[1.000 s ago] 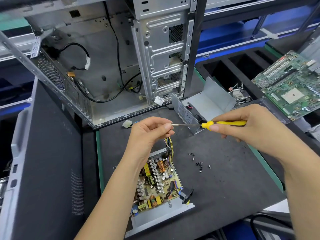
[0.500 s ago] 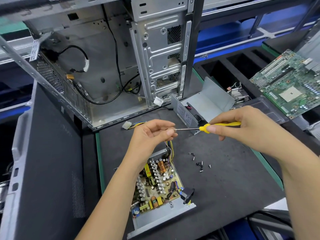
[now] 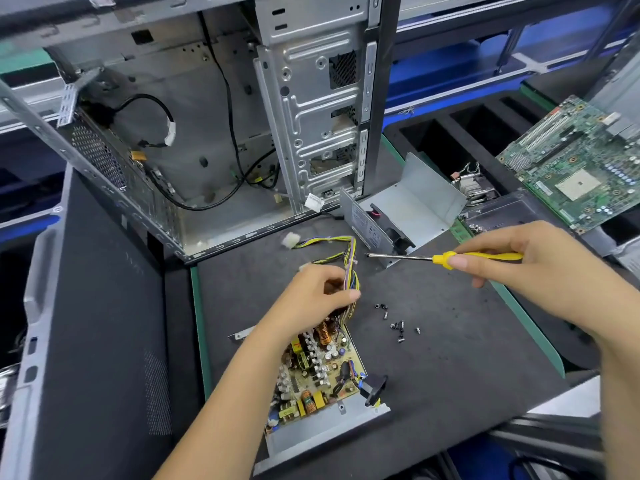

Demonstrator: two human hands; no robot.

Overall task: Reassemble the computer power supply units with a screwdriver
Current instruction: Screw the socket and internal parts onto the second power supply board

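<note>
An open power supply base (image 3: 322, 429) with its circuit board (image 3: 318, 372) lies on the black mat in front of me. My left hand (image 3: 320, 294) hovers over the board's far end, fingers closed around the yellow and blue cable bundle (image 3: 349, 268). My right hand (image 3: 519, 261) holds a yellow-handled screwdriver (image 3: 478, 258) level, its tip pointing left, above the mat. The grey metal power supply cover (image 3: 412, 211) with its fan stands behind the screwdriver. Several small black screws (image 3: 396, 322) lie loose on the mat right of the board.
An open grey computer case (image 3: 207, 133) lies behind the mat. Its dark side panel (image 3: 93, 323) lies at the left. A green motherboard (image 3: 581, 161) and a heatsink (image 3: 472, 183) lie on a black compartment tray at the right.
My left hand has let go of the screwdriver tip and dropped down onto the cable bundle. My right hand has held the screwdriver roughly level in place.
</note>
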